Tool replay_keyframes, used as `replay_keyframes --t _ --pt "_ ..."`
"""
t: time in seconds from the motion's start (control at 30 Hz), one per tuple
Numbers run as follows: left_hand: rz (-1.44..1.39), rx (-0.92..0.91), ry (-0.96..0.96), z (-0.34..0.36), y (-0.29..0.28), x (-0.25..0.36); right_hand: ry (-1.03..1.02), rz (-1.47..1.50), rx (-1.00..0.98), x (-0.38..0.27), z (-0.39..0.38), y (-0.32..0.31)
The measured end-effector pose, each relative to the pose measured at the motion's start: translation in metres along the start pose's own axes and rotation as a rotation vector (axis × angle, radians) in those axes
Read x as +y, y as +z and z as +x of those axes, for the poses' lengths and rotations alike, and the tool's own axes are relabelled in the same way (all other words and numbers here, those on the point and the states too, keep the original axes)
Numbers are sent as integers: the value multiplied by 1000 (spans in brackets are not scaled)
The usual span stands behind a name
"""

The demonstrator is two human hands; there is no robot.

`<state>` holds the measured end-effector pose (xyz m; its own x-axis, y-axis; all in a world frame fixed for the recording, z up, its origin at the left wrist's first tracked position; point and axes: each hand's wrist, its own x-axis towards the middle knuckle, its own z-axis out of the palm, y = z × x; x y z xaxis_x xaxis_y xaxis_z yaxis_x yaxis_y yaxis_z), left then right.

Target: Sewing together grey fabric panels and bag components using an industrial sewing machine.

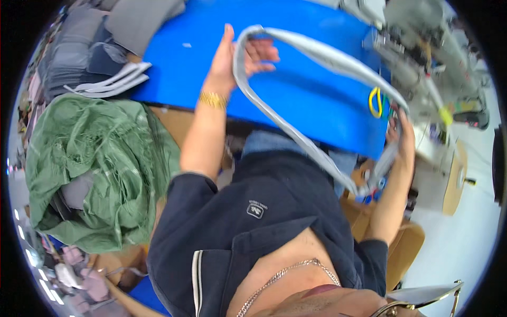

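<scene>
A long grey padded fabric band (288, 127) forms a loop above the blue worktable (200, 63). My left hand (237, 61) is raised at the loop's upper left end, fingers apart and loosely bent, with the band passing across it between thumb and fingers. My right hand (401, 129) has its fingers closed on the band at the loop's right side. Yellow-handled scissors (376, 103) show inside the loop, near my right hand.
Stacks of grey fabric pieces (79, 37) and pale strips (116, 84) lie at the table's left. A green cloth bundle (95, 158) sits below them. A sewing machine (412, 47) stands at the right, near a tan chair (406, 245).
</scene>
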<state>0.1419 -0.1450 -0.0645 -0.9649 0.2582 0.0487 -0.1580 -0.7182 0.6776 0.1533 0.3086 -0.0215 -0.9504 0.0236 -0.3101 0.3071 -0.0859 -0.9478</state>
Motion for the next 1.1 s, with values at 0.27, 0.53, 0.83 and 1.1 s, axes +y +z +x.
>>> replay_keyframes --t 0.27,0.53,0.83,1.1 --pt "878 802 212 -47 -39 -47 -7 378 -46 53 30 28" --pt "968 796 129 -107 29 -81 129 537 -324 81 -27 43" --pt "997 581 314 -67 54 -84 163 381 -548 101 -70 52" --pt "374 196 -288 4 77 -88 50 491 -551 100 -73 59"
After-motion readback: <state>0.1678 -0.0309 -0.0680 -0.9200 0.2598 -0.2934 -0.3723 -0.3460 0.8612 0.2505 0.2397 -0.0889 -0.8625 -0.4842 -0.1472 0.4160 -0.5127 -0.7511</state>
